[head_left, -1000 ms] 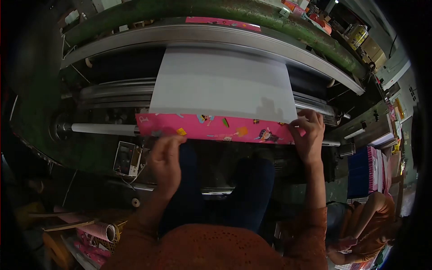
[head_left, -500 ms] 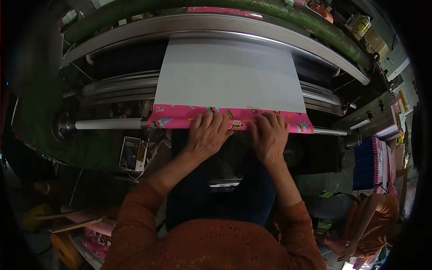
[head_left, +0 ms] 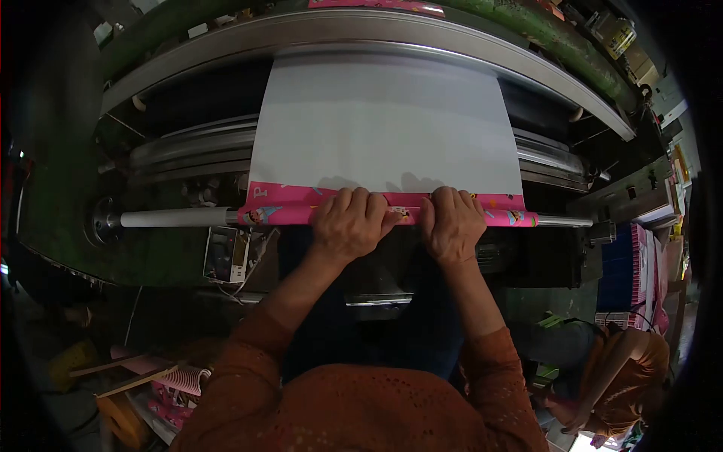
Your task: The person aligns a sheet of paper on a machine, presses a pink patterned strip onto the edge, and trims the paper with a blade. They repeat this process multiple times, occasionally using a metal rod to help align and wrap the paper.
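Observation:
A wide sheet of printed paper (head_left: 392, 120) comes down from the machine with its white side up. Its lower edge is wrapped round a metal bar (head_left: 561, 221), showing a pink side with cartoon figures. My left hand (head_left: 350, 224) is closed over the pink printed paper, left of the middle, fingers curled over the top. Just to the right, my right hand (head_left: 454, 227) grips the same rolled edge, its thumb pointing toward the left hand. Between the two thumbs a short stretch of pink print shows. The bar under my fingers is hidden.
A white sleeve (head_left: 177, 218) covers the bar's left end, near a round flange (head_left: 105, 221). A long metal beam (head_left: 376, 34) and dark rollers lie beyond. Below the bar sits a small control box (head_left: 226, 255). At lower right, a person in an orange top (head_left: 633, 377) bends over.
The pink band above the bar has become narrower. My fingers have curled further down round the roll. The view has shifted slightly, and both hands stay on the paper.

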The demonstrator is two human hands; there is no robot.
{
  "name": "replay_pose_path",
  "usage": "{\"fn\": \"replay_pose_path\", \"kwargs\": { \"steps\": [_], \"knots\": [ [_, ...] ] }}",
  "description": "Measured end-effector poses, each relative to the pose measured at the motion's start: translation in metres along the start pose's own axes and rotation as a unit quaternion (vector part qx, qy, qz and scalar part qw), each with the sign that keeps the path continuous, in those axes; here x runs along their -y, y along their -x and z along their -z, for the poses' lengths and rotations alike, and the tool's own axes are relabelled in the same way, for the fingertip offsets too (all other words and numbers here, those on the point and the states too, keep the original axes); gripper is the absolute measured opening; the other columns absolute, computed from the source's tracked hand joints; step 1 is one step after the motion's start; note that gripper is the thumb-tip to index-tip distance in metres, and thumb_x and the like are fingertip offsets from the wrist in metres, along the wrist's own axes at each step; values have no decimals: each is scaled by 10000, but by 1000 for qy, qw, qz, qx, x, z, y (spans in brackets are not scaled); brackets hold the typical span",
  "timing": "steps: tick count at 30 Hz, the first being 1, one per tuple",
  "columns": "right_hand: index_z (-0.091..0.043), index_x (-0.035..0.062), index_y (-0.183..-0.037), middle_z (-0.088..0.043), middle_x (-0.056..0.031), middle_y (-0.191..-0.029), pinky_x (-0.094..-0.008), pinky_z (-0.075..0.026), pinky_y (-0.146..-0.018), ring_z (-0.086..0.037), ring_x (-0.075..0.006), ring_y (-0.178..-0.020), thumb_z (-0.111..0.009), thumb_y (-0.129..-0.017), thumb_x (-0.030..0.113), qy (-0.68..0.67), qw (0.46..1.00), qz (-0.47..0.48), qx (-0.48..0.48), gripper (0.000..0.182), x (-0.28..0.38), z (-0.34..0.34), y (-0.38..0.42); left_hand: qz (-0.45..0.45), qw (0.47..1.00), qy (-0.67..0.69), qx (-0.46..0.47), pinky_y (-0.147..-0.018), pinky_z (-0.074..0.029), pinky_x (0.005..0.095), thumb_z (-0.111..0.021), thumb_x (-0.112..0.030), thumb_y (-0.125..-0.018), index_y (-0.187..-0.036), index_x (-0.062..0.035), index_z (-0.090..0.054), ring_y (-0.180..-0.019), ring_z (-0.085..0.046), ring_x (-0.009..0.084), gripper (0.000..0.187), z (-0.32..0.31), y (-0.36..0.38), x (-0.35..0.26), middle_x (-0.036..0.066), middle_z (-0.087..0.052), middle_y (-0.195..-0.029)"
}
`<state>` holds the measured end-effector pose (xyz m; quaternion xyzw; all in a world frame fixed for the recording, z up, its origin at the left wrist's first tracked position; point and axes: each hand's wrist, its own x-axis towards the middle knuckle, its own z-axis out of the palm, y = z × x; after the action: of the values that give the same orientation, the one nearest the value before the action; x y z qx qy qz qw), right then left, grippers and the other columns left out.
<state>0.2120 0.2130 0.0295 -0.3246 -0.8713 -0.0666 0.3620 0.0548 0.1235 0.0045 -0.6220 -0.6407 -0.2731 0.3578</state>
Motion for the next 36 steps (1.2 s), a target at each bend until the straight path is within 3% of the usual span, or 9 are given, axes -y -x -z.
{"fn": "replay_pose_path", "kwargs": {
  "steps": [11, 15, 17, 18, 21, 23, 25, 30, 36],
  "knots": [
    [-606, 64, -759, -588, -70, -738, -387, -463, -588, -574, -263, -719, -644, -851, 210, -71, 990, -47, 115, 177, 0, 12, -27, 67, 973, 151, 158, -711, -495, 377, -675, -167, -797, -798, -15, -623, -937, -579, 285, 161, 19, -36, 6, 80, -610, -944],
    [-645, 48, -934, -624, -85, -959, -399, -483, -708, -584, -279, -884, -665, -833, 221, -92, 992, -38, 75, 202, -3, 7, -44, 117, 959, 203, 160, -710, -516, 392, -689, -175, -791, -818, -9, -635, -964, -578, 293, 176, 17, -57, 15, 89, -616, -992],
    [-631, 48, -949, -617, -90, -999, -407, -474, -735, -581, -282, -912, -664, -830, 215, -75, 994, -36, 73, 209, -4, 2, -51, 162, 953, 255, 37, -783, -513, 409, -651, -108, -814, -961, 5, -641, -1049, -569, 345, 186, 23, -64, 22, 137, -608, -1148],
    [-616, 48, -965, -610, -95, -1039, -414, -465, -763, -577, -285, -940, -663, -826, 209, -59, 995, -37, 75, 218, -6, -3, -55, 120, 969, 216, -28, -891, -473, 475, -636, -169, -837, -1097, 5, -612, -1128, -540, 379, 314, 27, -55, 29, 180, -564, -1236],
    [-595, 47, -950, -613, -93, -1021, -408, -448, -769, -575, -282, -946, -665, -810, 195, -24, 997, -32, 60, 216, -22, -36, -80, 98, 980, 169, 41, -957, -408, 550, -629, -271, -845, -1135, 5, -594, -1174, -506, 399, 403, 56, -18, -12, 199, -538, -1259],
    [-604, 44, -1013, -617, -96, -1078, -407, -451, -793, -575, -288, -993, -659, -813, 192, -12, 999, -21, 49, 255, -26, -31, -100, 119, 965, 232, -29, -982, -368, 586, -625, -356, -840, -1130, 10, -597, -1226, -468, 398, 468, 20, 2, -27, 195, -540, -1264],
    [-616, 49, -1091, -621, -92, -1138, -401, -434, -830, -575, -288, -1048, -657, -812, 185, -7, 1000, -7, 0, 313, -28, -16, -96, 87, 970, 56, 220, -1039, -328, 540, -611, -235, -858, -1182, 3, -583, -1303, -405, 394, 403, 28, -31, -4, 187, -528, -1313],
    [-573, 55, -1231, -550, -130, -1282, -460, -353, -957, -478, -317, -1229, -649, -819, 308, -17, 997, -35, 71, 490, 3, 30, 7, 88, 991, 83, 51, -1045, -335, 527, -572, -215, -889, -1168, 3, -582, -1264, -457, 375, 354, 10, -72, 28, 187, -526, -1317],
    [-550, 0, -1191, -545, -169, -1252, -471, -335, -980, -474, -340, -1214, -628, -851, 226, -39, 997, -59, 4, 416, -18, 4, -53, 3, 986, 88, 145, -1033, -343, 541, -592, -361, -872, -1220, 0, -552, -1274, -445, 376, 504, 26, -29, -27, 193, -521, -1312]
  ]
}}
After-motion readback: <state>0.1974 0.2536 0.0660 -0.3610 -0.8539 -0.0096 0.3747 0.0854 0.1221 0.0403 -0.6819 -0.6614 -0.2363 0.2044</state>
